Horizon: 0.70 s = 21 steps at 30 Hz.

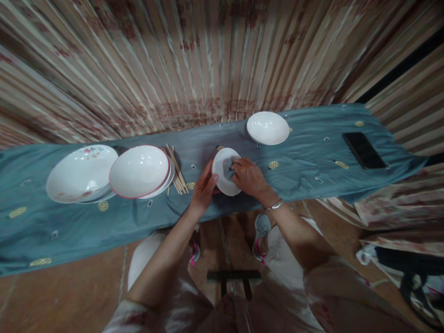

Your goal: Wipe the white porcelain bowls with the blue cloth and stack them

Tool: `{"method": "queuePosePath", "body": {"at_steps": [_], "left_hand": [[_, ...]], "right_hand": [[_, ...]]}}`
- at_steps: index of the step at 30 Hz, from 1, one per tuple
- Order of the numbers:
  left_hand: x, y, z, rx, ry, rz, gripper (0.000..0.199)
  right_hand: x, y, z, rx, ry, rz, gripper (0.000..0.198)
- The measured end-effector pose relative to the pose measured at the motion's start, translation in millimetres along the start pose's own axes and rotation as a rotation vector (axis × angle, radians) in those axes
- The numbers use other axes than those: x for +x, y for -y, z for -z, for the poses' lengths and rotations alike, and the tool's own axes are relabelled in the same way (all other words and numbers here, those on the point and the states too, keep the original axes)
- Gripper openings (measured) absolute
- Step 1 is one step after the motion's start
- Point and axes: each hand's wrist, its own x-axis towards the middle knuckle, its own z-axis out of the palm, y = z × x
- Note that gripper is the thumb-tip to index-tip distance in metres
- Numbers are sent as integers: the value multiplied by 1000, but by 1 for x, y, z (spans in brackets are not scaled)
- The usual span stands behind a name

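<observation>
A small white bowl (222, 180) is tilted up near the front edge of the table, between my hands. My left hand (204, 187) grips its left rim, thumb on the near inner side. Inside the bowl, my right hand (248, 175) is closed on a bluish-grey cloth (229, 170), pressed against the inner surface. The cloth is mostly hidden by the fingers. Behind and to the right sits a wider white bowl (268, 128), apart from both hands. Several wooden chopsticks (178, 173) lie left of my left hand.
Stacked red-rimmed bowls (139, 171) and large flower-patterned bowls (83, 173) stand on the left of the table. A black phone (364, 150) lies at the right. The blue-green tablecloth (305, 171) reaches toward a pleated curtain (208, 60) behind.
</observation>
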Motion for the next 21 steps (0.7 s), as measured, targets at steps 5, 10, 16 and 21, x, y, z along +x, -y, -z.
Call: {"method": "queuePosePath", "body": {"at_steps": [5, 10, 16, 21], "left_hand": [[0, 0, -1, 3, -9, 4, 84], [-1, -2, -1, 13, -1, 4, 84], [-1, 0, -1, 2, -4, 7, 84], [-1, -1, -1, 0, -14, 4, 86]], "right_hand": [[-2, 0, 8, 1, 107, -11, 18], [-5, -2, 10, 39, 184, -16, 17], [-3, -12, 11, 302, 287, 49, 17], [0, -14, 16, 529, 386, 102, 21]]}}
